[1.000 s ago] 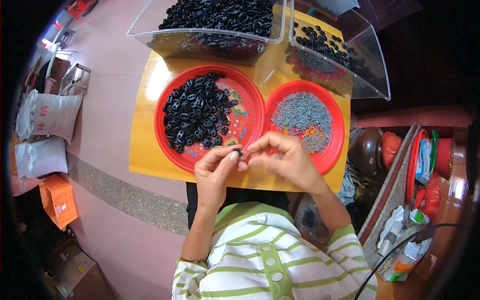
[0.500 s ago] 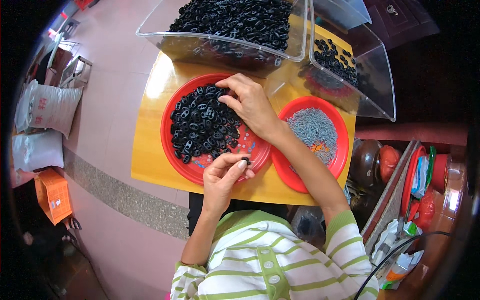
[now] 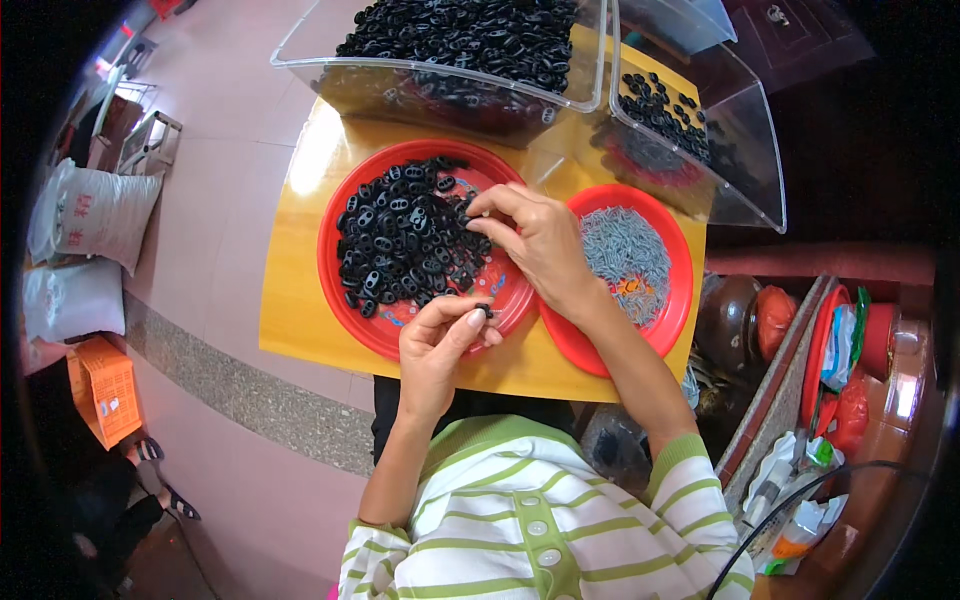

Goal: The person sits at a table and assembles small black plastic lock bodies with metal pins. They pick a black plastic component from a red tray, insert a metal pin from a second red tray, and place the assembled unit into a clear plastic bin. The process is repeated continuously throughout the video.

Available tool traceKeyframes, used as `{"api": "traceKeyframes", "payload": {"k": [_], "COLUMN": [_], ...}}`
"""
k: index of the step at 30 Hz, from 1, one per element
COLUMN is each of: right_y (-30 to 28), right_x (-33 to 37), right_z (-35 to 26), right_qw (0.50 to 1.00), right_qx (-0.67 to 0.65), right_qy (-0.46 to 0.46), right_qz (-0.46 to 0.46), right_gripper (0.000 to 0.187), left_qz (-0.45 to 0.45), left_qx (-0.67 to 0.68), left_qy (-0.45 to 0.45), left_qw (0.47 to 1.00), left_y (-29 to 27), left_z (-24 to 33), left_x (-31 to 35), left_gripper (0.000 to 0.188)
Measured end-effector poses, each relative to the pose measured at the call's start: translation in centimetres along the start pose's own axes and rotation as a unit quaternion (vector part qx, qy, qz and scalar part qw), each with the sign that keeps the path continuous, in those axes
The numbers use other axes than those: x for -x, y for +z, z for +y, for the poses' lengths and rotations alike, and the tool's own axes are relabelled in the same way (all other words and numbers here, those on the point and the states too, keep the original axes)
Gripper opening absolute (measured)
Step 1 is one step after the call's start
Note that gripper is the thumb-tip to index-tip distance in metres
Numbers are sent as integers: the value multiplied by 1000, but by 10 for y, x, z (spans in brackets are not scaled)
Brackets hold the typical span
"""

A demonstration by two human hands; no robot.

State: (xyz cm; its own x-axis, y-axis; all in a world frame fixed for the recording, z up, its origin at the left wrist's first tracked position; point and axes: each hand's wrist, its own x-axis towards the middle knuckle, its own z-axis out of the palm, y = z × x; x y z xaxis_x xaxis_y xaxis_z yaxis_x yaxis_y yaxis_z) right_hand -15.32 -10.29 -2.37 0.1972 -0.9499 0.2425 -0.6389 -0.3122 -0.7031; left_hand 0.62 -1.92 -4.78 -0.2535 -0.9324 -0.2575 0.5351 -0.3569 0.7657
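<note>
My left hand (image 3: 432, 345) pinches a small black plastic piece (image 3: 485, 310) between thumb and forefinger, just above the near rim of a red tray (image 3: 333, 308). Over the tray's right side, my right hand (image 3: 545, 245) has its thumb and forefinger closed around another small black piece, mostly hidden by the fingers. A pile of black oval two-hole plastic pieces (image 3: 395, 235) fills the left and middle of this tray. To the right, partly under my right forearm, a second red tray (image 3: 683, 285) holds many small grey metal pins or screws (image 3: 630, 250).
Behind the trays stands a clear bin (image 3: 430, 70) heaped with black pieces; beside it, another clear bin (image 3: 745, 195) holds fewer. All rest on a yellow tabletop (image 3: 290, 270). White sacks (image 3: 110, 215) and an orange crate (image 3: 105, 390) stand on the floor at left.
My right hand has moved from the pile's far edge back toward me and slightly right. My left hand keeps its pinch on the black piece. A person's feet now show at lower left.
</note>
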Motion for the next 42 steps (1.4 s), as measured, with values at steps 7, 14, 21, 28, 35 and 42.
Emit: {"api": "traceKeyframes", "payload": {"k": [7, 14, 21, 28, 35, 42], "right_y": [-17, -19, -24, -31, -42, -41], "right_x": [49, 68, 87, 95, 100, 103], "right_z": [-12, -13, -19, -24, -35, -33], "right_qw": [863, 843, 858, 844, 815, 842], "right_qx": [-457, -497, -484, -511, -551, -511], "right_qy": [209, 206, 169, 161, 178, 172], "right_qz": [-37, 6, 30, 22, -9, -23], "right_gripper": [15, 14, 16, 19, 18, 20], "left_qz": [18, 11, 24, 3, 17, 11], "left_qx": [-12, -43, -104, -119, -160, -166], "left_qy": [31, 44, 67, 69, 85, 76], "left_qw": [999, 998, 992, 990, 983, 983], "left_y": [3, 10, 21, 34, 40, 40], "left_z": [1, 5, 13, 17, 19, 18], "left_x": [8, 19, 24, 24, 23, 24], "left_gripper": [14, 12, 12, 12, 12, 12]}}
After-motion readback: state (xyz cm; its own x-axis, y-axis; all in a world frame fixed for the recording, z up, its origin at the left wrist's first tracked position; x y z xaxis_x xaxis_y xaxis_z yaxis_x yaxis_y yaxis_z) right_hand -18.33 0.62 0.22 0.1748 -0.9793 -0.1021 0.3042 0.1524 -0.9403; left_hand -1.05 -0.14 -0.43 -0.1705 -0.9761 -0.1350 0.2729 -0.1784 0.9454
